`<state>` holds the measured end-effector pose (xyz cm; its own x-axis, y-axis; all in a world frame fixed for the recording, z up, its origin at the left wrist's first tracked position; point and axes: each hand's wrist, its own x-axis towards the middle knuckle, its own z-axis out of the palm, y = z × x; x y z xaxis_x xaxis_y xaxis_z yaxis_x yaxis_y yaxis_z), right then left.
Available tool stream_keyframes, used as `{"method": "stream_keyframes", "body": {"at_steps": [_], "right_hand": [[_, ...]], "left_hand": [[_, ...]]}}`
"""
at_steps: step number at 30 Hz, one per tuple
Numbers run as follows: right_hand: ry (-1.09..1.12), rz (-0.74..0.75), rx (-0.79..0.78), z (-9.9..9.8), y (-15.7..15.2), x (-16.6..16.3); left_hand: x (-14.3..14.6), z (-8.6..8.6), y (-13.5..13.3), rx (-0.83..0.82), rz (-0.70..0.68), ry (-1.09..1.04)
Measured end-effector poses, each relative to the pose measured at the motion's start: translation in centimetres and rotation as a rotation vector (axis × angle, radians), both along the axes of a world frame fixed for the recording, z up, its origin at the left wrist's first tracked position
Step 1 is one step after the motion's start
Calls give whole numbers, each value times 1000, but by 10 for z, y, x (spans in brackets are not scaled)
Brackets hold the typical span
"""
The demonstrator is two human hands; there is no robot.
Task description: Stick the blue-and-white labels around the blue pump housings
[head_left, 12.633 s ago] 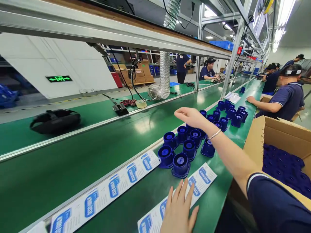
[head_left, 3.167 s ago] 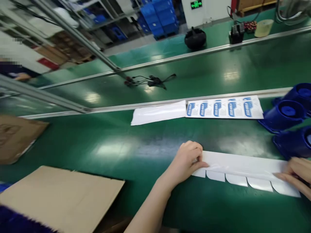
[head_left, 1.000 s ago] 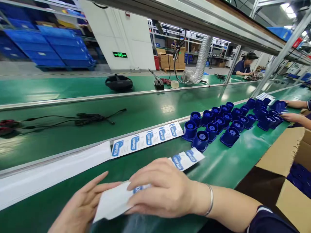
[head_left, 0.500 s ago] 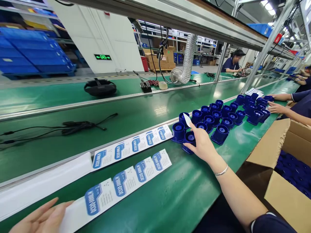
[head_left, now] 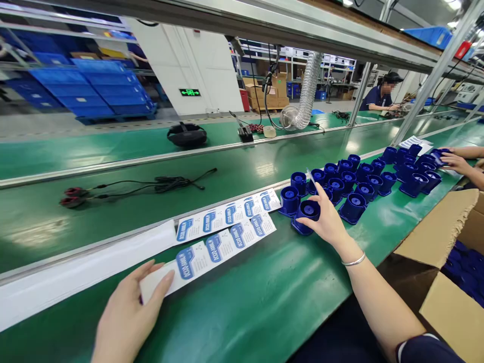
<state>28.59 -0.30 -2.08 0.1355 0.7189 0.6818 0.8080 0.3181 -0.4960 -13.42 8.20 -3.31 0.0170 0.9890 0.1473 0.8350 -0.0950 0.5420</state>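
Note:
My left hand (head_left: 132,307) pinches the blank left end of a strip of blue-and-white labels (head_left: 209,254), thumb on top. The strip's far end lies against a second label strip (head_left: 227,216) behind it. My right hand (head_left: 327,217) is around the nearest blue plastic housing (head_left: 307,210), thumb at its front and fingers at its far side. A single label (head_left: 311,177), seen almost edge-on, sticks up from my right index fingertip. More blue housings (head_left: 354,205) stand upright in rows just beyond that hand.
White backing paper (head_left: 94,272) runs along the metal rail at left. Black cables (head_left: 166,184) lie on the green bench (head_left: 242,307). An open cardboard box (head_left: 446,297) with blue parts is at right. A co-worker's hands (head_left: 456,161) hold a housing at far right.
My left hand has moved forward and right with the label strip, up to the second strip. My right hand has closed around a housing, the label still on its fingertip. The view has turned left.

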Motion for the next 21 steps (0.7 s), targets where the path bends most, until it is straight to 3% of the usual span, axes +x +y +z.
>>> {"method": "stream_keyframes", "body": {"at_steps": [5, 10, 13, 15, 18, 19, 21], "right_hand": [[155, 64, 13, 7, -3, -1], [240, 169, -15, 27, 1, -9], [316, 258, 20, 38, 9, -25], [359, 322, 63, 43, 15, -43], [361, 432, 122, 43, 18, -78], [353, 470, 146, 42, 17, -89], [323, 564, 195, 41, 11, -106]], "left_hand": [[22, 23, -11, -145, -14, -109], [28, 35, -9, -62, -24, -133], [52, 46, -20, -45, -17, -214], [81, 53, -36, -211, -153, -397], [131, 58, -62, -790, -463, -1127], [144, 59, -68, -868, -486, -1345], [160, 61, -72, -868, -391, -1687]]}}
